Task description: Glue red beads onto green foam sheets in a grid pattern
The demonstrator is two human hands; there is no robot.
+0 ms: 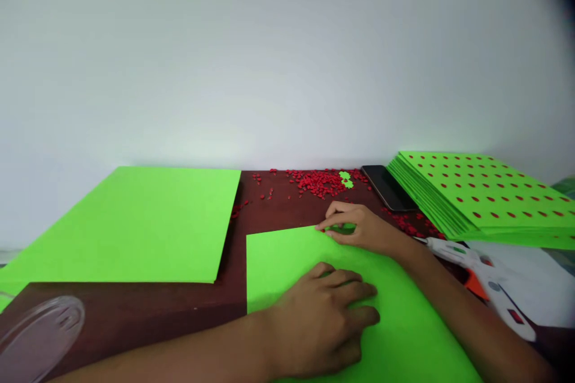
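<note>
A bright green sheet [278, 275] lies on the table in front of me. My left hand [330, 314] rests palm down on it, fingers slightly bent and apart, holding nothing visible. At the sheet's far edge my right hand [359, 226] has thumb and forefinger drawn together in a pinch. A small red piece [321, 229] shows at those fingertips, partly covered by them. Behind, loose red pieces [318, 184] lie in a scattered heap, with green flower-shaped cutouts [345, 179] on the heap's right side.
A stack of plain green sheets [148, 227] lies left. Green sheets with red dots [489, 185] are piled at right, beside a black phone [389, 187]. A white glue gun [485, 281] lies near my right forearm. A clear plastic lid [45, 335] sits front left. The wall [269, 60] stands behind.
</note>
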